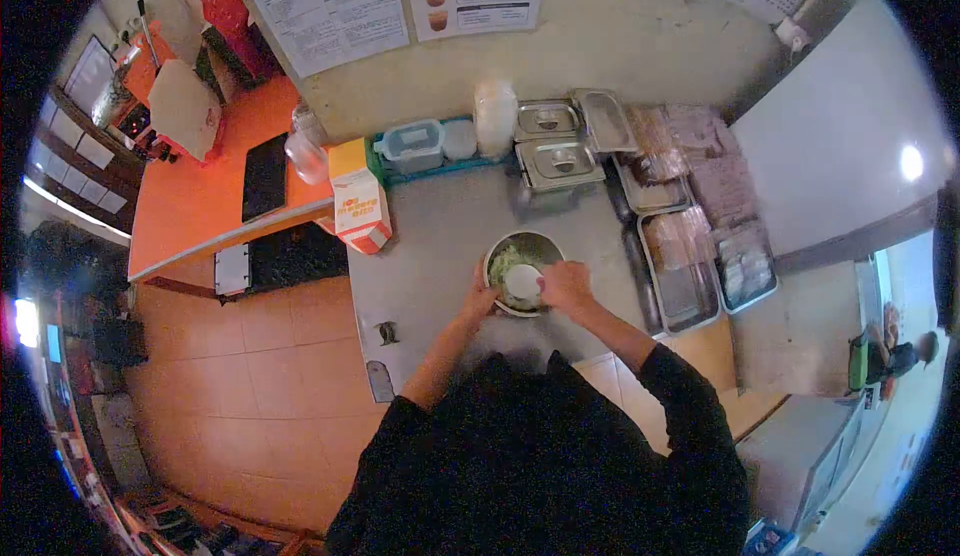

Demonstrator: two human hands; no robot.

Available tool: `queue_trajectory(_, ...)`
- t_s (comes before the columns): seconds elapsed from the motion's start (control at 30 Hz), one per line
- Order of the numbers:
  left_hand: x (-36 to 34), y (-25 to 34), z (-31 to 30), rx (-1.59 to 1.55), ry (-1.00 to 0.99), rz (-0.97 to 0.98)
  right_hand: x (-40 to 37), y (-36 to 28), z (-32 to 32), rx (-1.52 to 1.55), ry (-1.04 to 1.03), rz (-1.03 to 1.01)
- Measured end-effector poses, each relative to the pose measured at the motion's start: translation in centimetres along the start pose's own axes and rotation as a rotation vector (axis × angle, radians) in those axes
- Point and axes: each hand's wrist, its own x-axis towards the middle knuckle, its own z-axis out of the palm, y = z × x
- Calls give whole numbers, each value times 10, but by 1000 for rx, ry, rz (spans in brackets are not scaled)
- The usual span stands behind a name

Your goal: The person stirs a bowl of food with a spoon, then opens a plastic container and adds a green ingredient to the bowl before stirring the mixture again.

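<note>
A round metal bowl [546,244] stands on the steel counter in front of me, with pale green shredded food [508,259] in it. My left hand [482,294] is closed on the bowl's left rim. Over the bowl's right side, my right hand [567,287] is closed around a white, round-ended utensil [522,281]. Its white end is down in the bowl, against the green food. The fingers of the right hand hide the grip of the utensil, so I cannot tell its exact kind.
Lidded steel containers [560,161] line the wall behind the bowl. Steel trays with wrapped packs [680,236] stand at the right. A yellow and white carton [360,206], a blue tub [412,144] and an orange counter [190,211] are at the left. Another person [893,356] is far right.
</note>
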Motion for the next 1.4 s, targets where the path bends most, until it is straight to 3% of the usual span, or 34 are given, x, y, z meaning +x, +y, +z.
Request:
queue_trajectory(0.17, 12, -10, 6, 39, 50, 188, 32, 9, 46, -86, 23, 6)
queue_trajectory(0.23, -7, 30, 15, 78, 46, -57, 42, 14, 45, -113, 137, 0)
queue_trajectory(0.33, -9, 62, 7, 10, 64, -76, 23, 10, -21, -48, 125, -9)
queue_trajectory(0.47, 19, 50, -25, 145, -58, -74, 17, 16, -17, -14, 193, 84)
queue_trajectory(0.57, 15, 100, -8, 430, -217, 81, 47, 20, 9, -116, 202, 1)
queue_trajectory(0.63, 5, 129, 3, 480, -220, -269, 53, 24, 4, 32, 100, -227)
queue_trajectory(0.67, 8, 124, -2, 486, -225, -269, 53, 24, 5, 33, 103, -221)
queue_trajectory(0.7, 9, 126, -5, 586, -285, -114, 54, 28, 9, 131, 66, -334)
queue_trajectory(0.73, 12, 129, -6, 676, -340, -104, 51, 35, 11, 222, 34, -429)
queue_trajectory(0.77, 11, 143, 1, 765, -396, -89, 53, 40, 30, 149, -86, -466)
queue_trajectory(0.8, 18, 139, 0, 825, -438, -41, 44, 44, 34, 218, -70, -506)
queue_trajectory(0.87, 32, 122, -18, 773, -483, -50, 24, 48, 44, 302, 163, -515)
queue_trajectory(0.9, 40, 112, -29, 713, -497, -85, 20, 48, 44, 121, 98, -542)
queue_trajectory(0.97, 59, 97, -48, 543, -523, -224, 6, 41, 34, -12, -6, -477)
queue_trajectory(1.03, 74, 101, -43, 447, -544, -325, -6, 46, 38, -32, 104, -456)
queue_trajectory(1.1, 67, 113, -25, 518, -526, -245, -19, 50, 35, -49, 197, -470)
queue_trajectory(1.2, 72, 111, -19, 573, -474, -184, -42, 47, 16, -74, 143, -431)
queue_trajectory(1.3, 74, 97, -36, 639, -357, -109, -45, 44, 11, -28, -37, -287)
queue_trajectory(1.37, 84, 65, -69, 566, -197, -133, -29, 51, 41, 20, 167, -254)
queue_trajectory(1.4, 90, 49, -62, 638, -203, 142, -28, 43, 12, 65, 34, -119)
